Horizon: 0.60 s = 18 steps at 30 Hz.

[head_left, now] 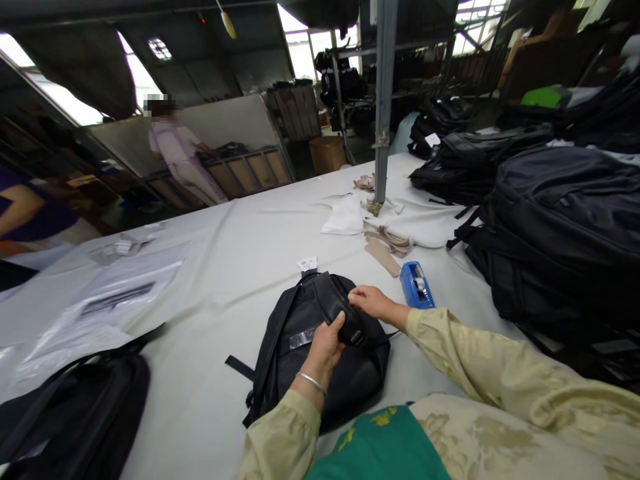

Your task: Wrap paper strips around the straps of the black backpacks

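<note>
A black backpack [280,363] lies on the white-covered table in front of me, its straps facing up. My left hand [327,340] is closed around one padded shoulder strap [333,297], thumb on top. At the strap's right edge, my right hand [369,301] has its fingers pinched together; whether they hold the strap's edge or something small is hidden. A strip of clear tape [300,340] shines across the backpack's panel. A white tag [307,263] sticks out at its top. Just beyond my right wrist stands a blue tape dispenser [417,285].
Black backpacks [565,220] are piled along the right. Another black bag [75,413] lies at the lower left, near clear plastic bags [120,293]. Brown card strips [383,253] lie by a metal post [385,100]. Two people [175,153] are across and left of the table.
</note>
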{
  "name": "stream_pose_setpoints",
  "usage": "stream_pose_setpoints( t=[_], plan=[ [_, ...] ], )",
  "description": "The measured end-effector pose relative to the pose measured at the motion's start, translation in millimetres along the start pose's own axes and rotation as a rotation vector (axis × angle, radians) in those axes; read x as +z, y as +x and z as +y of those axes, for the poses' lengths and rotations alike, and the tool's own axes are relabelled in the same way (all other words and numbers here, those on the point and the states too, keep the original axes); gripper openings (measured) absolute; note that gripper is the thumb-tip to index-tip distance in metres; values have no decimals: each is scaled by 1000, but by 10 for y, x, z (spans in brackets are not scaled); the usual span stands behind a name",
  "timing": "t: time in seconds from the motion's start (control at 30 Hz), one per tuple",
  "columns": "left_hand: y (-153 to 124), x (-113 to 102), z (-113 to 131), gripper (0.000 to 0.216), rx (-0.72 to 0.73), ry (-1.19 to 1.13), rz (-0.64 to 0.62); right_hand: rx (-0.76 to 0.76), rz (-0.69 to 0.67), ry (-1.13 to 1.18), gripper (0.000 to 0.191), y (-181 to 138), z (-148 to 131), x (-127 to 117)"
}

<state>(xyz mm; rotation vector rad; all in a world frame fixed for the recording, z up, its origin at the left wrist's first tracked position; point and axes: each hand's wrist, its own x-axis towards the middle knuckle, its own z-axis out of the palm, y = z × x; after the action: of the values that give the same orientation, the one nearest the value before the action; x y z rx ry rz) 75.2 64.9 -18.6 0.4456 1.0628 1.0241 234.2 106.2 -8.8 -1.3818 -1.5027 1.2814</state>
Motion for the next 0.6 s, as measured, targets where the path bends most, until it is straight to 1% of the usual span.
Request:
stream_pose_setpoints(
  t=[0.07, 0.1, 0.17, 0.23, 0.3, 0.37, 0.43, 0.5, 0.57, 0.6],
  plan=[
    [16, -15, -56, 22, 35, -41, 111, -70, -4, -158, 25, -346, 293, 10],
    [23, -6, -76, 17, 58, -71, 155, -74, -46, -216, 26, -533, 428, 19],
    [39, 48, -103, 12, 87, -125, 224, -30, -98, -276, 24, -862, 638, 41],
    [54, 140, -116, 10, 64, -154, 259, 22, -127, -264, 26, -1058, 746, 58],
    [62, 241, -123, 7, 1, -155, 257, 57, -125, -182, 25, -1092, 759, 57],
    [52, 319, -133, 6, -55, -143, 248, 69, -105, -59, 19, -1009, 707, 28],
    [17, 351, -152, 9, -70, -131, 226, 43, -92, 58, 18, -893, 632, -17],
    [-39, 338, -182, 12, -90, -84, 142, 27, -88, 133, 14, -822, 572, -52],
    [-103, 303, -219, 16, -118, 15, 52, 58, -72, 192, 10, -825, 551, -52],
    [-131, 286, -235, 19, -126, 67, 34, 86, -71, 233, 10, -852, 557, -39]
  ],
)
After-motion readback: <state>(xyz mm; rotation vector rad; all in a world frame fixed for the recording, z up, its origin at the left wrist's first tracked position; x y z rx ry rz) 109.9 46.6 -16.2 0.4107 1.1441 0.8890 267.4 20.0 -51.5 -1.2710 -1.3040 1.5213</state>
